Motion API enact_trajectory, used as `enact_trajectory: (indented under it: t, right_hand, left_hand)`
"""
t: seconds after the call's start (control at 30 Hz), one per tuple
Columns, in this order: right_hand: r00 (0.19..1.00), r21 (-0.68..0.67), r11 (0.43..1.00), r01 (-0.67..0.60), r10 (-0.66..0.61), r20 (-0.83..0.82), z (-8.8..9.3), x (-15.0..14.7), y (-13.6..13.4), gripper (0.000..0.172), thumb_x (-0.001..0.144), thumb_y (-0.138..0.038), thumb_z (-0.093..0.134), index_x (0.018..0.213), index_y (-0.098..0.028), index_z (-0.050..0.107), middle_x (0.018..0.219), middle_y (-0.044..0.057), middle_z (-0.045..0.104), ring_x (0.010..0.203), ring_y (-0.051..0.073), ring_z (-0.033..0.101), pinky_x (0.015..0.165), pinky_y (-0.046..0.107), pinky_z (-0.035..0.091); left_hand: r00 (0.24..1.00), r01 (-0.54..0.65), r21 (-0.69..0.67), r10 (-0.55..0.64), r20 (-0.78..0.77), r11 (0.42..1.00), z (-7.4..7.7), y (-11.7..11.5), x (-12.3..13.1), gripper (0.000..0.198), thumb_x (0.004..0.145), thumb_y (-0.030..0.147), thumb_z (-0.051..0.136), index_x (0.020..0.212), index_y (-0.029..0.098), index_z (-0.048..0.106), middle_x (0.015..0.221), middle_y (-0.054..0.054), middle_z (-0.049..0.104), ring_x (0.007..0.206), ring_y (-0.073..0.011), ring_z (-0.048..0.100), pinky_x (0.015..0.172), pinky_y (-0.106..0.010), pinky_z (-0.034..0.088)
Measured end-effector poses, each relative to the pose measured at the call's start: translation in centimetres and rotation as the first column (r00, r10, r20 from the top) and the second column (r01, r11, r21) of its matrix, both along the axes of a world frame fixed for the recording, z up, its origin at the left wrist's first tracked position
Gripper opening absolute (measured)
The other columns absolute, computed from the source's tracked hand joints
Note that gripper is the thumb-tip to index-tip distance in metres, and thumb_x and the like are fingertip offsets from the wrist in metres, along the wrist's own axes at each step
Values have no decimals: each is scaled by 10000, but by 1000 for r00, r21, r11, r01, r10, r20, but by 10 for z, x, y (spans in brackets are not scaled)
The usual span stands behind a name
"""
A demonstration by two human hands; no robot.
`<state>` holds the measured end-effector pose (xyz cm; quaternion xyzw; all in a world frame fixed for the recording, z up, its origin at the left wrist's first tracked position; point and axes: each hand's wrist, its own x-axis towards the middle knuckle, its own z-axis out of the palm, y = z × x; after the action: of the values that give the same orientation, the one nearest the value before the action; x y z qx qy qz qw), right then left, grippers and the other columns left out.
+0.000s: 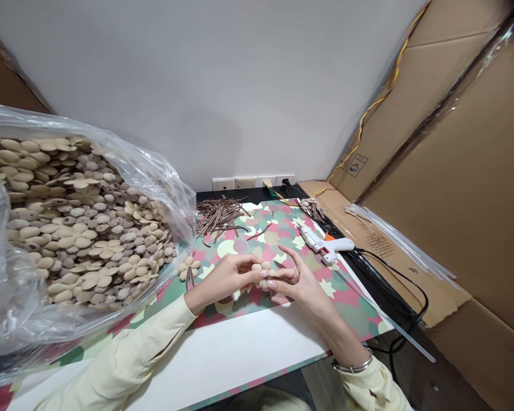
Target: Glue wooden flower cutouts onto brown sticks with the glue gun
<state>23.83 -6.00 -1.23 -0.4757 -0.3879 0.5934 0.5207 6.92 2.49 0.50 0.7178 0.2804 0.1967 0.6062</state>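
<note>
Between my two hands, over the patterned sheet [240, 245], is a small beige fabric flower [265, 266]. My left hand [233, 277] pinches its left side with thumb and fingertips. On the other side my right hand [302, 285] closes thumb and fingers at the flower's lower right edge, index finger raised; a bit of brown strip seems to show there, partly hidden by the fingers. Another beige flower [188, 267] lies left of my left wrist, with a looped brown strip [190, 278] beside it. A white glue gun [328, 244] rests to the right of my right hand.
A clear plastic bag [154, 165] full of beige flowers fills the left. Brown strips [220, 216] are heaped at the back, near wall sockets [246, 183]. Finished-looking stemmed flowers [312, 208], glue sticks [402, 240], black cable [394, 265] and cardboard [466, 171] occupy the right.
</note>
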Motion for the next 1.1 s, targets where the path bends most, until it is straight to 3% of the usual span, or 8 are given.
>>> enact_trajectory:
  t: [0.1,0.2,0.43,0.57,0.63,0.73,0.93,1.1]
  right_hand:
    - [977,101,988,120,-136,166,-3,-3,-1,862,709,-332,701,1366,-285,145,869,56,689,689,189,635,536,280,501]
    - [835,332,923,197,-335,437,-12,-4,-2,769,788,-301,622,1382,-255,137,894,66,679,884,225,628,725,363,515]
    - [374,632,712,-306,-521,768,-33,-2,-3,523,893,-128,425,1363,-237,225,992,94,663,915,226,616,853,444,443]
    - [275,657,612,-440,-604,748,-28,-3,-2,593,888,-89,414,1393,-209,129,983,98,666,883,222,611,792,407,455]
    - [290,660,609,-440,-599,746,-23,-3,-3,623,870,-118,461,1392,-193,130,1002,105,654,920,230,592,800,411,447]
    - [380,642,708,-295,-530,758,-15,0,-6,615,804,-248,582,1333,-194,273,984,94,626,907,240,563,792,415,437]
    - [663,434,894,109,-390,638,-8,4,-9,212,853,-350,505,999,-196,519,565,-43,429,528,127,451,529,255,385]
    - [789,238,968,84,-210,578,-4,-2,-4,256,846,-416,505,800,-175,579,609,-18,491,502,105,461,489,231,357]
  left_hand:
    - [999,-53,-76,53,0,996,-3,8,-1,343,768,456,581,930,158,629,684,-19,651,490,-99,538,446,-192,406]
    - [985,-170,-213,167,-31,962,-6,15,-1,461,774,551,518,900,119,618,667,-60,668,492,-131,595,431,-209,442]
    - [992,-91,-378,51,-113,921,-8,6,3,587,754,626,470,800,78,676,784,-151,713,684,-215,687,520,-233,509]
    - [989,-80,-341,31,-148,936,-6,6,1,454,718,531,583,797,95,679,817,-129,713,738,-216,682,560,-237,518]
    - [986,-74,-324,20,-168,943,-3,9,-1,382,710,470,612,769,95,656,781,-115,702,736,-209,676,560,-230,511]
    - [973,-76,-259,15,-231,963,4,16,-6,311,734,421,585,772,112,596,669,-67,661,597,-170,646,496,-223,478]
    - [977,29,44,-19,-215,999,24,21,-18,249,815,405,490,935,190,525,683,31,560,526,-94,505,482,-198,403]
    - [962,188,140,-153,-225,972,35,20,-23,270,866,434,420,948,201,530,720,22,538,608,-108,501,531,-203,390]
